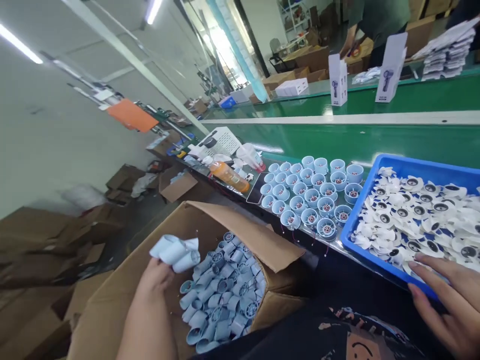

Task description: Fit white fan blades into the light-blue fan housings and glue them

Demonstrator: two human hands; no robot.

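My left hand (159,274) is closed around a few light blue fan housings (174,251), raised above an open cardboard box (240,210). Inside the box lies a heap of similar blue housings (225,285). My right hand (446,295), fingers spread, rests at the near rim of a blue tray (350,240). White fan blades (401,212) with dark hubs fill that tray; the fingertips are over its near edge, and whether they touch a blade I cannot tell. Rows of round blue housings (311,195), open side up with motors inside, stand left of the tray.
An orange bottle (228,175) lies by a clear cup (251,156) and a phone-like dark slab (255,190). Behind runs a green conveyor (300,137). Two white printed boxes (390,70) stand beyond it, near a co-worker (378,20). Cartons (48,235) crowd the left floor.
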